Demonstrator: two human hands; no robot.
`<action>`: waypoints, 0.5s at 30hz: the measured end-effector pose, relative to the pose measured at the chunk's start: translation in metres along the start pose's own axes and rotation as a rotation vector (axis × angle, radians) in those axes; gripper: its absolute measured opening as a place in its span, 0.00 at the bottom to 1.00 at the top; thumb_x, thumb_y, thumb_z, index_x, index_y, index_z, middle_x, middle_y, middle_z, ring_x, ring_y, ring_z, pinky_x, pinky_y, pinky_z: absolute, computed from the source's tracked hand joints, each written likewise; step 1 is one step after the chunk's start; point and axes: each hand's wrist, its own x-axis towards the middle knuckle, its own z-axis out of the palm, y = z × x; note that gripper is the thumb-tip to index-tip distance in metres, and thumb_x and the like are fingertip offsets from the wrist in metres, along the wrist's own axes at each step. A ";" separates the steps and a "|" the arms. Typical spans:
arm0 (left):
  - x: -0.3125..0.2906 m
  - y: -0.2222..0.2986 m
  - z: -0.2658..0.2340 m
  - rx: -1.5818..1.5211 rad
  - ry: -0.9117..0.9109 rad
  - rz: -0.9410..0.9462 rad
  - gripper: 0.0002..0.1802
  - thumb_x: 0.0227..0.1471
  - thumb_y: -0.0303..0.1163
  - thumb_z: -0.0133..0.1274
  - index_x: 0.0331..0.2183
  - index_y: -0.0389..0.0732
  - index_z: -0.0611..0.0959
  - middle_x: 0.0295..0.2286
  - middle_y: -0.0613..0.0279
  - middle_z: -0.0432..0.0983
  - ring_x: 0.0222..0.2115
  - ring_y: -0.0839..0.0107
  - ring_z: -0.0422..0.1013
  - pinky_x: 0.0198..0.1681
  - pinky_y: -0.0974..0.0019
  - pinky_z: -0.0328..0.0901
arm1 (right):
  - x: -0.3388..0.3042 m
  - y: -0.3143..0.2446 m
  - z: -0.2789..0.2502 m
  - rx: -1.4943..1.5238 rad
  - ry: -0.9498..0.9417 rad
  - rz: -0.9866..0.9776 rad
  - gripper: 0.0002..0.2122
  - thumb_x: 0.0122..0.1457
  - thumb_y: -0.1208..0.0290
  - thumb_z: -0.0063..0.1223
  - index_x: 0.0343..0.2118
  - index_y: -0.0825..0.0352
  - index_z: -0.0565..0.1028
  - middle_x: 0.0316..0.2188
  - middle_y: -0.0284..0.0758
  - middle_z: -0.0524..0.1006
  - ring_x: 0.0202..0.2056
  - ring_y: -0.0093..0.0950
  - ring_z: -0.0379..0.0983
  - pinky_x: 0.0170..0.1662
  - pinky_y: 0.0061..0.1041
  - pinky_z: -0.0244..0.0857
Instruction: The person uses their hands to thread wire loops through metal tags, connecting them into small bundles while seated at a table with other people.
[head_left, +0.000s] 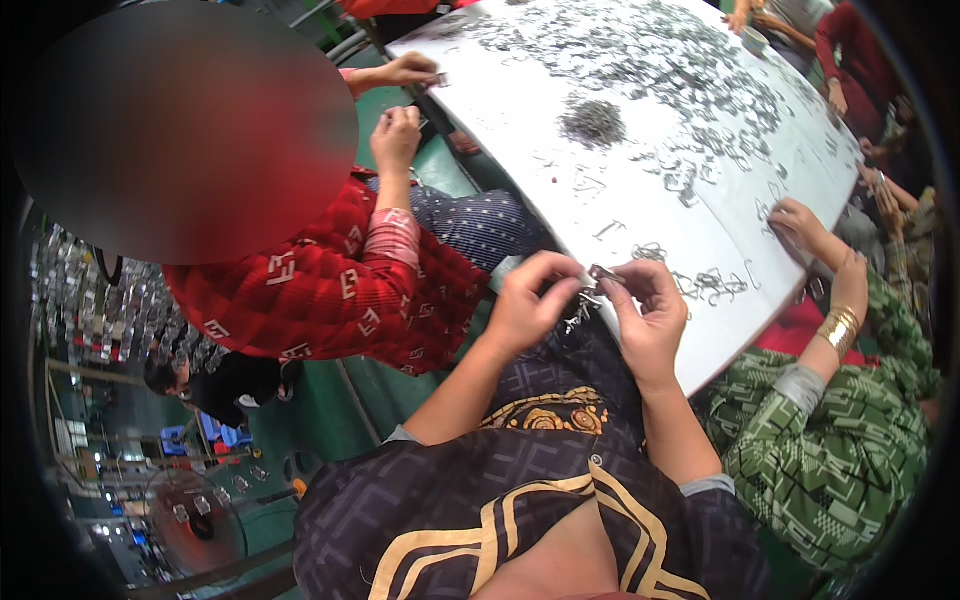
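Note:
Just off the near corner of the white table, my two hands meet over my lap. The fingertips of my left hand (532, 300) and my right hand (650, 318) are pinched on one small metal clip (604, 273), which spans the gap between them. Its exact shape is too small to make out. Right below the hands shows a bunch of thin shiny metal pieces (580, 320), partly hidden by my fingers. On the table close to my right hand lies a small cluster of bent metal clips (712, 284).
The white table (500, 100) carries a wide spread of metal clips (690, 100) and a dense heap of thin metal pieces (592, 122). A person in red (330, 270) sits at my left, another in green (810, 440) at my right. More people work along the far side.

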 end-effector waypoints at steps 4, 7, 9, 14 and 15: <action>0.019 -0.039 -0.011 0.231 0.127 -0.110 0.05 0.48 0.24 0.55 0.31 0.33 0.81 0.29 0.57 0.78 0.31 0.72 0.74 0.36 0.70 0.67 | -0.009 -0.006 -0.008 -0.044 -0.037 -0.031 0.05 0.52 0.83 0.57 0.31 0.71 0.74 0.25 0.32 0.78 0.28 0.18 0.73 0.34 0.18 0.67; 0.038 -0.073 -0.005 0.401 0.138 -0.090 0.05 0.47 0.25 0.56 0.30 0.35 0.82 0.28 0.55 0.77 0.30 0.66 0.75 0.35 0.67 0.68 | -0.014 -0.004 -0.011 -0.056 -0.048 -0.059 0.05 0.52 0.82 0.57 0.31 0.71 0.74 0.25 0.33 0.78 0.27 0.19 0.73 0.33 0.18 0.67; 0.050 -0.090 0.008 0.490 0.131 -0.057 0.06 0.46 0.27 0.57 0.29 0.36 0.83 0.28 0.55 0.77 0.30 0.63 0.75 0.35 0.65 0.68 | -0.019 -0.002 -0.015 -0.079 -0.058 -0.057 0.05 0.52 0.81 0.57 0.32 0.71 0.74 0.25 0.33 0.78 0.26 0.19 0.74 0.33 0.19 0.67; 0.070 -0.102 0.033 0.666 0.147 -0.060 0.06 0.44 0.31 0.60 0.27 0.39 0.83 0.28 0.57 0.76 0.30 0.59 0.73 0.35 0.60 0.67 | -0.030 0.003 -0.024 -0.085 -0.079 -0.051 0.05 0.52 0.82 0.57 0.32 0.71 0.75 0.24 0.33 0.78 0.27 0.20 0.74 0.33 0.19 0.67; 0.072 -0.103 0.036 0.681 0.142 -0.061 0.06 0.44 0.31 0.60 0.27 0.40 0.83 0.28 0.57 0.76 0.30 0.60 0.73 0.35 0.60 0.67 | -0.030 0.003 -0.023 -0.099 -0.084 -0.048 0.05 0.51 0.82 0.57 0.32 0.70 0.75 0.24 0.33 0.78 0.27 0.20 0.74 0.32 0.19 0.67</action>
